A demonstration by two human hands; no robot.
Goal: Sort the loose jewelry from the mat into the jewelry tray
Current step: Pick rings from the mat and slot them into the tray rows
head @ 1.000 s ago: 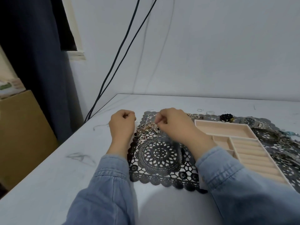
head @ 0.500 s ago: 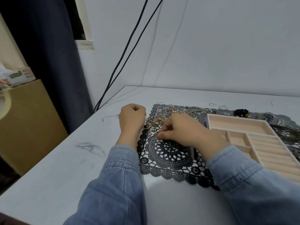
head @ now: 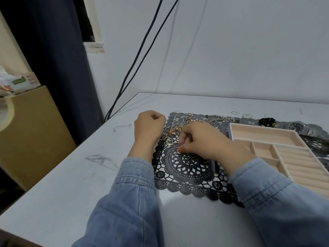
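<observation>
A black lace mat [head: 187,168] lies on the white counter [head: 71,175]. A heap of loose jewelry [head: 171,132] sits at the mat's far left corner. The left hand [head: 148,125] is a fist by the mat's left edge; I cannot tell if it holds anything. The right hand [head: 204,139], over the mat, pinches a small ring [head: 181,145]. The jewelry tray [head: 263,134] lies on the mat's right side.

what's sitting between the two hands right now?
Head view: a tangled pile of chains and rings on the black mat, between the left hand and the right hand, which pinches a small ring.
</observation>
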